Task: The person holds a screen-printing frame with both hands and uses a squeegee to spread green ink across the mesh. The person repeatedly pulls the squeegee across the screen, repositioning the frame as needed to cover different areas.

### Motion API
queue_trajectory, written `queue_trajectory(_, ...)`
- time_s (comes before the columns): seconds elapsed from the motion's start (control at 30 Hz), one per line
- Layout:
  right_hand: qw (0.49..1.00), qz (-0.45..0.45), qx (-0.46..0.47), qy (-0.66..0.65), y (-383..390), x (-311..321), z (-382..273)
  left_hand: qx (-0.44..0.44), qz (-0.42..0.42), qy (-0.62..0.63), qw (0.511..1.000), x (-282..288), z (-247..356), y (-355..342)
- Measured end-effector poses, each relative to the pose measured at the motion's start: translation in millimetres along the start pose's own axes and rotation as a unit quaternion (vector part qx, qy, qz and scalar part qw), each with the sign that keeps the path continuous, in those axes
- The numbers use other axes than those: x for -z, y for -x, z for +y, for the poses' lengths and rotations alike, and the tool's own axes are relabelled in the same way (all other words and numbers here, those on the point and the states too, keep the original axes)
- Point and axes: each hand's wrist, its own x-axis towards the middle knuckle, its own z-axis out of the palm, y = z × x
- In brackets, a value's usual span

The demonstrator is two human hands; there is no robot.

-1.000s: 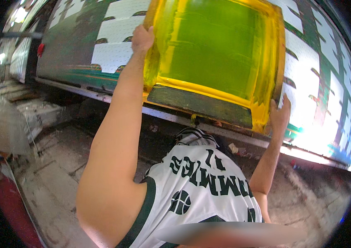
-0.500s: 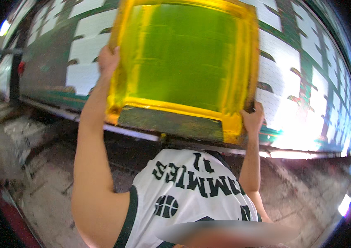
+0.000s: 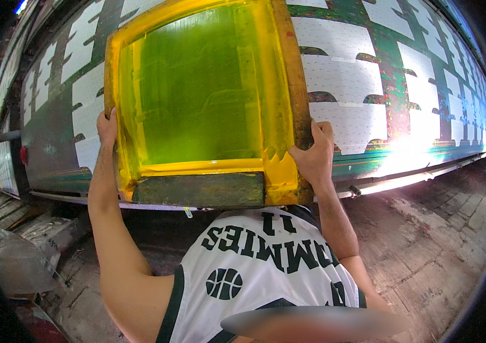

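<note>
Between my two hands is a screen printing frame (image 3: 197, 97), with green mesh, yellow ink or tape around the inside and a worn wooden border. My left hand (image 3: 107, 127) grips its left side, the fingers closed round the edge. My right hand (image 3: 315, 153) is closed on the lower right side, its thumb on the yellow-smeared face. A dark strip (image 3: 197, 190) runs along the frame's near edge. The frame is over a long green table, overhanging its near edge; whether it touches the surface I cannot tell.
White cut pieces (image 3: 343, 80) with notched edges lie in rows on the long green table (image 3: 363, 163). A metal rail (image 3: 391, 184) follows the near side. Clear plastic sheeting (image 3: 17, 257) lies on the paved floor (image 3: 420, 246) at lower left.
The frame has shifted left and a little nearer, with both hands still on it. More of the white pieces on the right now show.
</note>
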Motion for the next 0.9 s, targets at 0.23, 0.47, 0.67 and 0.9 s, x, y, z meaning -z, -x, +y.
queue_trajectory(0.23, 0.999, 0.030, 0.045, -0.003, -40, 77, 92, -0.032, 0.032, -0.017, 0.999, -25, 101, 21)
queue_trajectory(0.47, 0.997, 0.055, 0.053, 0.021, -86, 182, 256, -0.080, 0.060, 0.013, 0.995, -104, 274, 99)
queue_trajectory(0.67, 0.996, 0.061, 0.064, 0.003, -110, 257, 351, -0.066, 0.084, 0.016, 0.994, -169, 370, 167)
queue_trajectory(0.9, 0.998, 0.036, 0.041, -0.022, -111, 292, 404, -0.046, 0.057, 0.039, 0.997, -194, 408, 209)
